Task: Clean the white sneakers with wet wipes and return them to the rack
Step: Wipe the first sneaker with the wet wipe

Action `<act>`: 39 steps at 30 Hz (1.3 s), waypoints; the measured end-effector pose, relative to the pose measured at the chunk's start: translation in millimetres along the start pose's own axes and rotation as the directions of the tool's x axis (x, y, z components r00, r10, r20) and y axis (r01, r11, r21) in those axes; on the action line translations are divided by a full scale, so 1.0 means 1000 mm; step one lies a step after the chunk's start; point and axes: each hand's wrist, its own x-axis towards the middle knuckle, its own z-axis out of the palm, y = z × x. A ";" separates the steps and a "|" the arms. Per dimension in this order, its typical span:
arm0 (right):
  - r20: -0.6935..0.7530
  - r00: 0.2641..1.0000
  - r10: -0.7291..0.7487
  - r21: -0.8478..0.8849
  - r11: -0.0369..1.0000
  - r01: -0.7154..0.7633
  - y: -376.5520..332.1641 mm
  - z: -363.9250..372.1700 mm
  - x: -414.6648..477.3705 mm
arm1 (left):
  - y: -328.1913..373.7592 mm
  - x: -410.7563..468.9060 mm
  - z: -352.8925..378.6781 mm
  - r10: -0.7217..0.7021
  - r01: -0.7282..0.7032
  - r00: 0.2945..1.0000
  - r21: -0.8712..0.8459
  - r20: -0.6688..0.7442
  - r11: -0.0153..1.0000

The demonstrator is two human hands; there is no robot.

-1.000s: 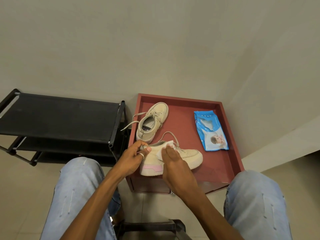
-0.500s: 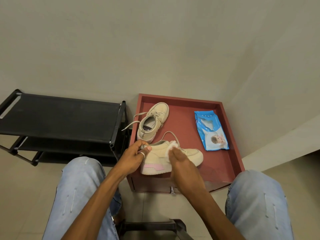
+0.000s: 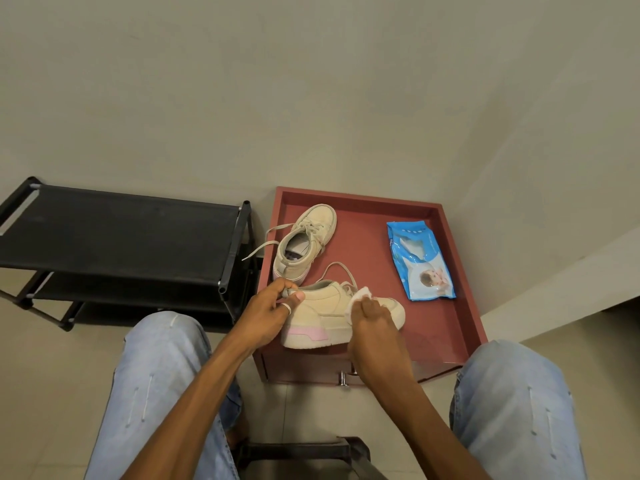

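Two cream-white sneakers lie on a low red table (image 3: 460, 306). The near sneaker (image 3: 322, 317), with a pink patch on its sole, lies sideways with its toe to the right. My left hand (image 3: 266, 310) grips its heel. My right hand (image 3: 370, 323) holds a white wet wipe (image 3: 358, 297) pressed against the sneaker's side near the laces. The second sneaker (image 3: 304, 244) stands behind it, its toe pointing away and its laces trailing left. A blue pack of wet wipes (image 3: 420, 261) lies on the table's right side.
A black shoe rack (image 3: 114, 233) with bare shelves stands left of the table against the wall. My knees in light jeans (image 3: 159, 375) frame the table. A dark stool edge (image 3: 304, 448) shows below, between my legs.
My right hand has slid the wipe to the right along the near sneaker's side, from near the ankle toward the laces. My left hand has kept its hold on the heel.
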 end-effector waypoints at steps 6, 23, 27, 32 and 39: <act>-0.039 0.977 -0.212 0.095 0.972 0.215 -0.026 0.015 -0.008 | -0.004 0.000 -0.001 0.008 -0.008 1.000 -0.056 -0.002 0.998; -0.065 0.987 -0.149 -0.072 0.987 0.145 -0.022 0.010 -0.006 | -0.006 0.002 -0.001 0.005 -0.006 1.000 -0.071 -0.012 0.997; -0.084 0.996 0.010 -0.089 0.996 -0.017 0.004 0.002 0.001 | -0.005 0.003 -0.001 -0.006 0.006 1.000 -0.074 0.001 0.997; -0.074 0.992 0.106 0.028 0.994 -0.104 0.006 0.007 0.010 | -0.002 0.001 -0.001 -0.015 0.016 1.000 -0.133 0.007 0.991; -0.062 0.993 -0.097 0.203 0.973 0.108 -0.047 0.010 -0.010 | -0.001 0.003 -0.003 -0.057 0.057 0.998 -0.196 0.004 0.979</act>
